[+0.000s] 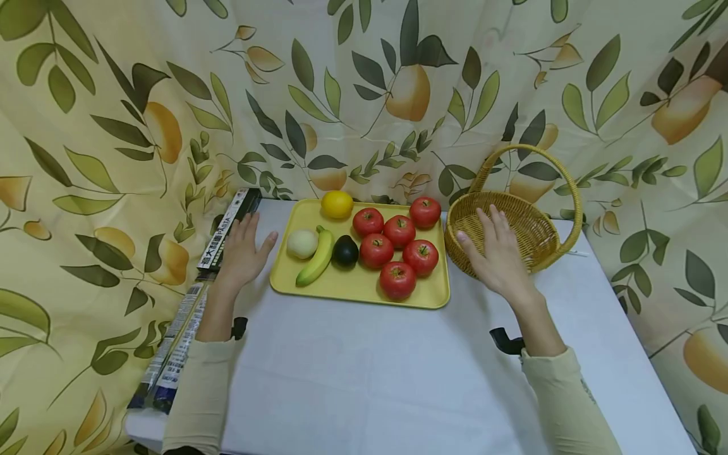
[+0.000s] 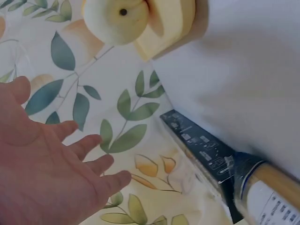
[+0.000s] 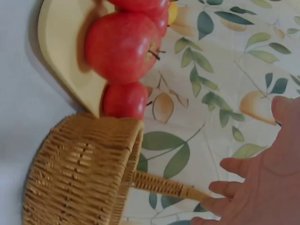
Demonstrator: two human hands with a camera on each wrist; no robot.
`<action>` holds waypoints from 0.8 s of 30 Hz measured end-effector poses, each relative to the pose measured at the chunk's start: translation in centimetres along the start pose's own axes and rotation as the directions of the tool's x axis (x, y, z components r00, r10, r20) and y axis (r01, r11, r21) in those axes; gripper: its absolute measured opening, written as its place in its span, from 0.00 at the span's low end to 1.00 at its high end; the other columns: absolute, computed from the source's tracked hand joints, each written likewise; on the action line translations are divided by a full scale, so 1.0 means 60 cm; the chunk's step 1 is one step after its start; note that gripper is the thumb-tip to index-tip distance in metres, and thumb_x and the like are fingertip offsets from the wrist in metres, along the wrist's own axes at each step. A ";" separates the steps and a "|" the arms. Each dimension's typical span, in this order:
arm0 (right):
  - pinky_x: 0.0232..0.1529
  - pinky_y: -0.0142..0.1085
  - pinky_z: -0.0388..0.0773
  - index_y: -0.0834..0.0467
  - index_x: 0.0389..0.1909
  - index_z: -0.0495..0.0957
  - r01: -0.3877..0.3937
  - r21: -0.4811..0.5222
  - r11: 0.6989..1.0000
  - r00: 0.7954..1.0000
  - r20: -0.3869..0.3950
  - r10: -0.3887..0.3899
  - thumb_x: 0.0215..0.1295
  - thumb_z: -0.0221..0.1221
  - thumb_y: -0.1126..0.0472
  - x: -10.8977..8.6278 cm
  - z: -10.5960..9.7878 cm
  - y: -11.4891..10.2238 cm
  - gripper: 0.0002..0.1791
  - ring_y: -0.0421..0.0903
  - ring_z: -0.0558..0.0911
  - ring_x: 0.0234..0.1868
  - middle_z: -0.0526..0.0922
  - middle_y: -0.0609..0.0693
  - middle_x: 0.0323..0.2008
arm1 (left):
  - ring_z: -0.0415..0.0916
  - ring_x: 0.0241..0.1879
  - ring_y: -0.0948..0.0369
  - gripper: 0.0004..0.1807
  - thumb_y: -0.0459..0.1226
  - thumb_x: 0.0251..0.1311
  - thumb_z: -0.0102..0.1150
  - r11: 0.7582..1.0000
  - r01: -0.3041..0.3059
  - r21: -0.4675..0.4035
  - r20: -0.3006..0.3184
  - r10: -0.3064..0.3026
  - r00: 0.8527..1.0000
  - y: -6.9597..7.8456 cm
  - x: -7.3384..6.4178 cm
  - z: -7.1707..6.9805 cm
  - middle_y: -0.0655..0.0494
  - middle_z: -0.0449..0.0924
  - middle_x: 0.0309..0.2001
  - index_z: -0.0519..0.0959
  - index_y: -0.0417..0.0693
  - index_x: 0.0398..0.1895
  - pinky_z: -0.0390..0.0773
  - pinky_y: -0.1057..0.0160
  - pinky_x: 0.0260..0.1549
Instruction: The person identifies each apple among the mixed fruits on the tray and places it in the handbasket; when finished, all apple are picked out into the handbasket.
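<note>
My left hand (image 1: 241, 253) is held with straight, spread fingers left of a yellow tray (image 1: 335, 291), holding nothing. On the tray lie several red apples (image 1: 398, 280), a yellow lemon (image 1: 337, 205), a banana (image 1: 315, 260), a dark avocado (image 1: 344, 252) and a pale round fruit (image 1: 302, 244). That pale fruit also shows at the top of the left wrist view. Right of the tray stands a wicker basket (image 1: 540, 243) with a tall handle. My right hand (image 1: 500, 259), fingers extended and holding nothing, covers part of the basket in the head view; contact cannot be told.
Long labelled packages (image 1: 176, 347) and a black-and-white box (image 1: 224, 230) lie along the table's left edge. A white cloth (image 1: 364, 373) covers the table. Behind and at the sides hangs a leaf-and-fruit patterned curtain (image 1: 370, 145).
</note>
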State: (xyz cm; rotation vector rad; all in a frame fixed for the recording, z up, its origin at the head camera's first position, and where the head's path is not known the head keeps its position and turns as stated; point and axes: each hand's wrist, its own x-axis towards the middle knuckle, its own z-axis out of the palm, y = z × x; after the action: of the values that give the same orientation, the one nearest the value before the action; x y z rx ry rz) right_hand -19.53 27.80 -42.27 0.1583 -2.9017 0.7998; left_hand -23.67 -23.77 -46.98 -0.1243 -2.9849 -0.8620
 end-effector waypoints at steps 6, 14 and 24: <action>0.75 0.74 0.43 0.56 0.85 0.45 0.008 0.095 0.995 1.000 -0.014 -0.007 0.79 0.43 0.32 -0.006 0.004 -0.011 0.46 0.64 0.39 0.83 0.38 0.58 0.85 | 0.26 0.82 0.40 0.47 0.64 0.78 0.36 0.991 0.015 -0.132 -0.012 -0.017 1.000 -0.007 -0.003 0.006 0.37 0.36 0.84 0.38 0.49 0.86 0.36 0.29 0.77; 0.72 0.70 0.61 0.60 0.79 0.61 0.015 0.240 0.971 0.997 -0.080 0.005 0.77 0.54 0.37 -0.013 0.011 -0.030 0.41 0.68 0.59 0.78 0.58 0.62 0.80 | 0.38 0.82 0.38 0.47 0.61 0.78 0.41 0.961 0.048 -0.272 -0.077 -0.071 0.994 -0.016 -0.006 0.018 0.37 0.42 0.83 0.36 0.49 0.86 0.43 0.33 0.78; 0.60 0.34 0.80 0.61 0.70 0.73 -0.006 0.515 0.857 0.995 -0.082 0.056 0.78 0.59 0.47 -0.033 0.037 -0.043 0.30 0.57 0.78 0.66 0.78 0.59 0.66 | 0.47 0.80 0.39 0.44 0.58 0.79 0.43 0.883 0.124 -0.453 -0.047 -0.162 0.986 -0.025 -0.017 0.039 0.37 0.50 0.82 0.44 0.42 0.85 0.51 0.37 0.78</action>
State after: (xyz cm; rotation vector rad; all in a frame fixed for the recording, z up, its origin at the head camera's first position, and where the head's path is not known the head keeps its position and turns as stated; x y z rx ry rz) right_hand -17.42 24.56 -43.16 0.1178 -2.5355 1.5315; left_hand -22.81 -23.88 -49.82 0.1232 -2.6853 -1.5228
